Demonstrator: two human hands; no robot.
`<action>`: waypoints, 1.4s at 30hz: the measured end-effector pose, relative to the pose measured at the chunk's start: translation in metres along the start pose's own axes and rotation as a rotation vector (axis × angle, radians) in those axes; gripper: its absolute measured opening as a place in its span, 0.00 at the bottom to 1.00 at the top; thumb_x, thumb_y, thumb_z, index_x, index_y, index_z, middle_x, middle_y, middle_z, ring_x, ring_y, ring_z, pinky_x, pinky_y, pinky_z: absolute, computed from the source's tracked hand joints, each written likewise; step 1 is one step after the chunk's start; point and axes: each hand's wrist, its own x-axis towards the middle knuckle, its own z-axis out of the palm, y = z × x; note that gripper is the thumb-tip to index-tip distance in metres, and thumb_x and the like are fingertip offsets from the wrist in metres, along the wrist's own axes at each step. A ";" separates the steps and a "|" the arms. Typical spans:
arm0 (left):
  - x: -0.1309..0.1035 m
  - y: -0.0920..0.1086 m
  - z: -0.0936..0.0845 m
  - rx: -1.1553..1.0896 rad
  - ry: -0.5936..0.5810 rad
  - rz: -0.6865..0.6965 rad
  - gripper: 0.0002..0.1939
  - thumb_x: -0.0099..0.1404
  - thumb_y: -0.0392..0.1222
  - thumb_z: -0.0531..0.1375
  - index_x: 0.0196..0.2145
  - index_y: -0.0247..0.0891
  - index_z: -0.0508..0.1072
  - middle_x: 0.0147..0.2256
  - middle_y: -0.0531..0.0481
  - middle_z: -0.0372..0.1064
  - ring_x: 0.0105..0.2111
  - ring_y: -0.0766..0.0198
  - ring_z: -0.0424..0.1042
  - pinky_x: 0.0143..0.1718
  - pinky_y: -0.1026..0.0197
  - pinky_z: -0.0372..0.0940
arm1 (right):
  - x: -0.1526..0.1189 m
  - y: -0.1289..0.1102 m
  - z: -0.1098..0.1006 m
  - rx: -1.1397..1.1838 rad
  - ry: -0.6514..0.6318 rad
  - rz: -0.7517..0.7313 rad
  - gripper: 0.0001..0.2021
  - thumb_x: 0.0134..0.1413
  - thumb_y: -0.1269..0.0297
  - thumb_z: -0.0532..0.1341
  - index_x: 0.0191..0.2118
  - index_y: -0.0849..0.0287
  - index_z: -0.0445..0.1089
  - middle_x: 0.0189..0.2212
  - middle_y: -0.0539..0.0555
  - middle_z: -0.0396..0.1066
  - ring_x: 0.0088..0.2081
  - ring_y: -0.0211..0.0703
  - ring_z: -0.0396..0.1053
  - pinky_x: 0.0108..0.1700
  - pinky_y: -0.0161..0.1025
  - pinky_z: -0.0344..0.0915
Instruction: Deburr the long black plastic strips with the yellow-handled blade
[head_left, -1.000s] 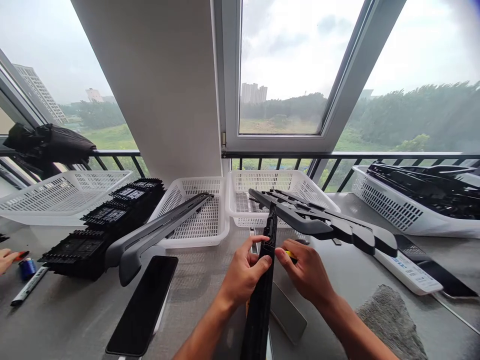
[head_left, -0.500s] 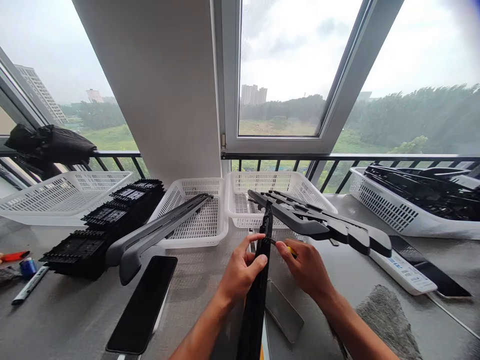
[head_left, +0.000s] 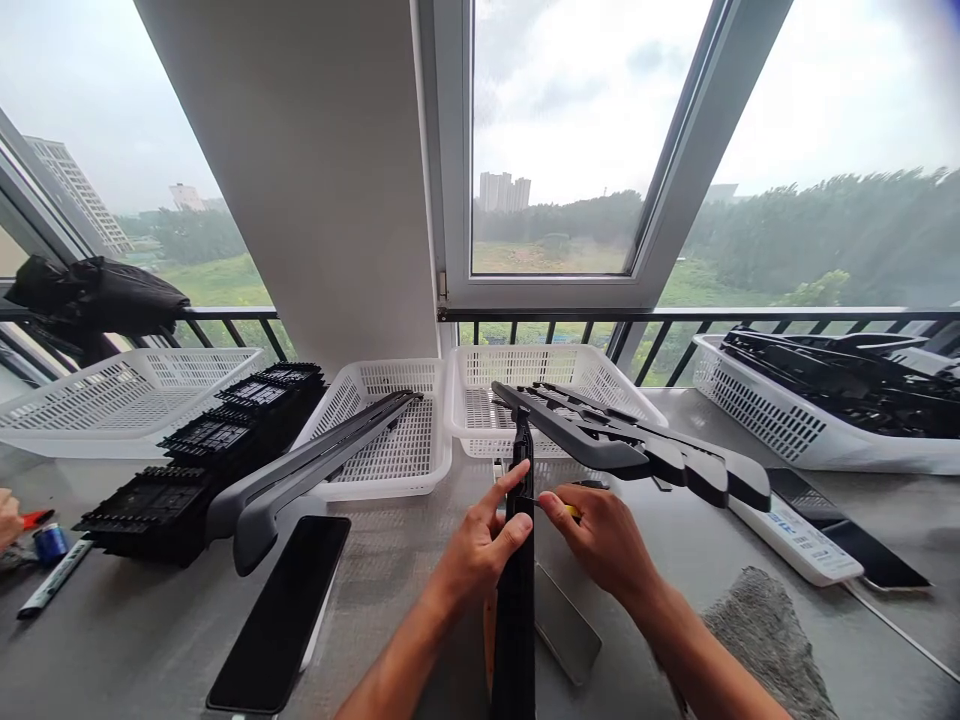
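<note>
A long black plastic trim strip point(head_left: 515, 600) points away from me, its far end near the middle basket. My left hand point(head_left: 480, 535) grips it from the left, index finger along the upper part and thumb lying across it. From the right, my right hand point(head_left: 604, 535) is closed round a utility knife point(head_left: 574, 512) with a yellow and black handle, mostly hidden in the fingers. Its thin dark tip touches the strip just above my left thumb. Beneath and right of the strip lies a grey phone-shaped slab point(head_left: 566, 625).
White baskets point(head_left: 409, 487) line the back; grey roof-rail-like parts point(head_left: 600, 455) rest over two of them. Black parts point(head_left: 847, 390) fill the right one. Left are stacked black plastic pieces point(head_left: 142, 505), a phone point(head_left: 281, 610), a marker point(head_left: 54, 578) and another person's hand point(head_left: 9, 518).
The knife tip and my right hand have shifted slightly down and left along the strip. The strip stands more upright in view. Another person's hand has appeared at the left edge.
</note>
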 end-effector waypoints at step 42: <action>-0.002 -0.006 -0.001 -0.147 -0.134 -0.069 0.53 0.63 0.41 0.63 0.81 0.53 0.47 0.45 0.46 0.82 0.34 0.53 0.78 0.38 0.54 0.73 | 0.005 0.020 -0.006 -0.112 0.158 0.167 0.42 0.65 0.20 0.46 0.23 0.53 0.70 0.19 0.53 0.70 0.23 0.46 0.65 0.30 0.39 0.52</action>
